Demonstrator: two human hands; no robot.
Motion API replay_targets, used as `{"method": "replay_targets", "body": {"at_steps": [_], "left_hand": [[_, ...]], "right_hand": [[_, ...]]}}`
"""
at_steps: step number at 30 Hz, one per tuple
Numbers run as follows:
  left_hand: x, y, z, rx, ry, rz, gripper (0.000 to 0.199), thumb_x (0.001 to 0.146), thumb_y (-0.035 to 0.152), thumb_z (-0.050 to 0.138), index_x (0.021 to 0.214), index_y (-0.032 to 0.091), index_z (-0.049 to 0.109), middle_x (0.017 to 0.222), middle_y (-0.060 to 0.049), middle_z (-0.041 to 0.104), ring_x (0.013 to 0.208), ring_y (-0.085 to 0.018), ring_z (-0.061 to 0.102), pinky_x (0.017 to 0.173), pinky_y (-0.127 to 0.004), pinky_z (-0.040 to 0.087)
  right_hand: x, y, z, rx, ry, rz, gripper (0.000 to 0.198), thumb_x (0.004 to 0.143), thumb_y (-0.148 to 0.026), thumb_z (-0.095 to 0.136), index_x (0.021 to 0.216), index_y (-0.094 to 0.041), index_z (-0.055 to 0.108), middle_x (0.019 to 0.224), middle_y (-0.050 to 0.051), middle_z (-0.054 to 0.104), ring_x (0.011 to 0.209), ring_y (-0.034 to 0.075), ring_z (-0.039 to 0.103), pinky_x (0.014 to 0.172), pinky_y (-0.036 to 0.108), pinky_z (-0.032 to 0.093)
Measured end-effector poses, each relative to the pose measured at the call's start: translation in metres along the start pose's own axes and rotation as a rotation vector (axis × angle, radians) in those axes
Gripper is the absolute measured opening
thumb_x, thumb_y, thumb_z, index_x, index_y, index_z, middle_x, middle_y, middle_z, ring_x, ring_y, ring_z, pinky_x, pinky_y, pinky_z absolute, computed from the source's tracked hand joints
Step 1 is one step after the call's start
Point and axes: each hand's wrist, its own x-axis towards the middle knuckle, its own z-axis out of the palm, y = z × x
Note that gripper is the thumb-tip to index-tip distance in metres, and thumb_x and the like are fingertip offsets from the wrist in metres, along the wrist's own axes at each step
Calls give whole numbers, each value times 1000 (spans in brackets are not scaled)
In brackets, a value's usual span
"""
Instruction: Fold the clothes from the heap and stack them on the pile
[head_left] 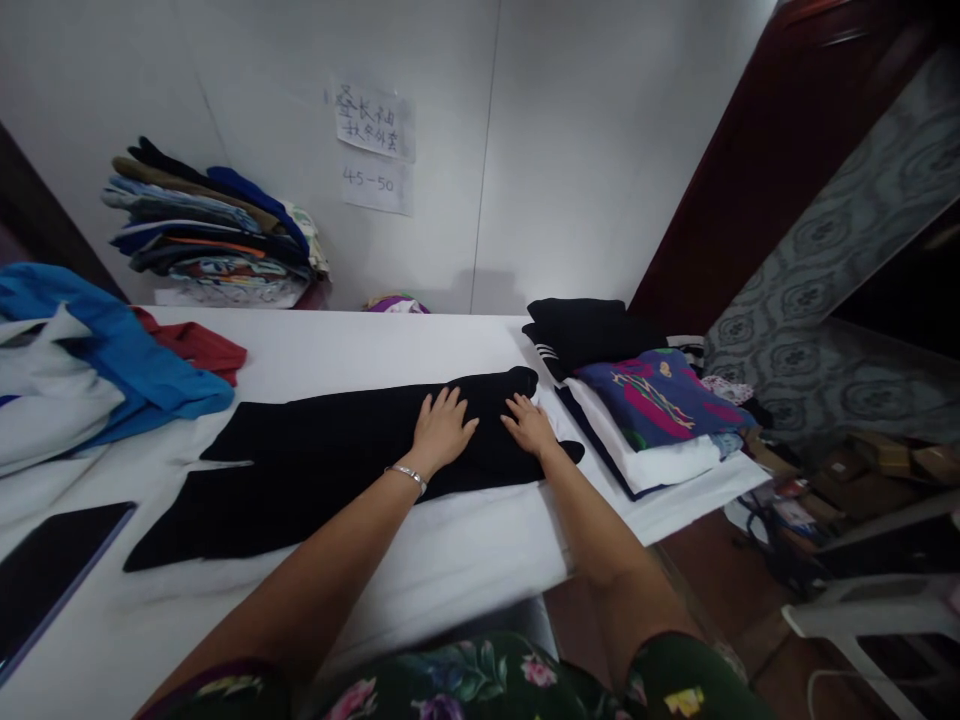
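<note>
A pair of black trousers (322, 440) lies flat across the white-covered table, its two leg ends spread to the left and its rounded top end on the right. My left hand (441, 432) rests on the upper part, palm down and fingers spread, with a silver bracelet at the wrist. Nearer the right end, my right hand (529, 424) also presses flat on the black cloth, its fingers stretched out. Neither hand grips anything. White fabric shows beside the right end of the trousers.
Folded clothes (652, 400) are piled right of the trousers. A tall clothes stack (217, 225) stands at the back left. Loose blue (150, 350), red and white garments lie at the left, above a dark tablet-like device (60, 570). A white plastic stool (870, 610) stands lower right.
</note>
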Motion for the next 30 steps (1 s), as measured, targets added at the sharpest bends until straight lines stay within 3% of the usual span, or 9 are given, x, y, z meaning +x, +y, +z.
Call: {"method": "replay_targets", "body": {"at_steps": [2, 5, 9, 12, 18, 21, 24, 30], "left_hand": [[-1, -7, 10, 43, -78, -61, 52, 94, 42, 39, 131, 10, 56, 145, -16, 48, 138, -30, 38, 114, -49, 26], [-3, -13, 20, 64, -77, -75, 54, 95, 42, 34, 134, 10, 53, 144, -15, 50, 137, -29, 40, 114, -47, 28], [-5, -13, 21, 82, -46, -64, 55, 95, 41, 33, 134, 9, 53, 143, -15, 51, 136, -28, 42, 114, -46, 27], [-6, -11, 22, 88, -22, -65, 54, 94, 40, 33, 133, 10, 55, 142, -15, 52, 135, -28, 42, 114, -45, 27], [-8, -11, 24, 72, 28, -75, 51, 93, 38, 35, 131, 11, 57, 141, -15, 53, 134, -29, 43, 114, -46, 26], [-9, -11, 25, 60, 38, -83, 51, 93, 38, 35, 130, 11, 57, 141, -15, 53, 134, -28, 43, 114, -46, 25], [-9, -13, 27, 66, 52, -68, 50, 93, 39, 34, 130, 13, 58, 141, -15, 53, 134, -28, 43, 114, -46, 26], [-10, -13, 27, 56, 65, -60, 49, 93, 39, 35, 128, 14, 59, 140, -15, 55, 133, -29, 44, 113, -47, 27]], "right_hand": [[-2, 0, -3, 70, 50, -10, 47, 96, -39, 45, 138, -19, 50, 151, 10, 40, 142, 23, 32, 115, 41, 26], [-11, 9, -13, 162, 145, -22, 41, 96, -33, 42, 132, -20, 57, 142, 8, 53, 135, 19, 44, 113, 34, 30], [-29, 39, -29, 171, 257, 200, 39, 94, -28, 43, 128, -19, 60, 132, 9, 61, 125, 21, 53, 106, 32, 37], [-39, 62, -34, 172, 224, 357, 39, 91, -28, 46, 122, -13, 64, 111, 13, 71, 105, 24, 65, 91, 31, 46], [-38, 73, -36, 187, 134, 364, 33, 87, -42, 53, 92, -16, 72, 82, 8, 72, 79, 21, 66, 68, 26, 45], [-41, 73, -38, 169, 99, 378, 35, 89, -40, 46, 80, -16, 70, 70, 5, 69, 64, 17, 62, 59, 25, 41], [-48, 73, -38, 104, 76, 405, 27, 89, -29, 48, 83, -15, 70, 74, 7, 71, 67, 18, 63, 62, 26, 42], [-51, 64, -49, -62, 39, 365, 26, 89, -21, 50, 105, -12, 69, 99, 17, 72, 99, 26, 65, 85, 32, 45]]}}
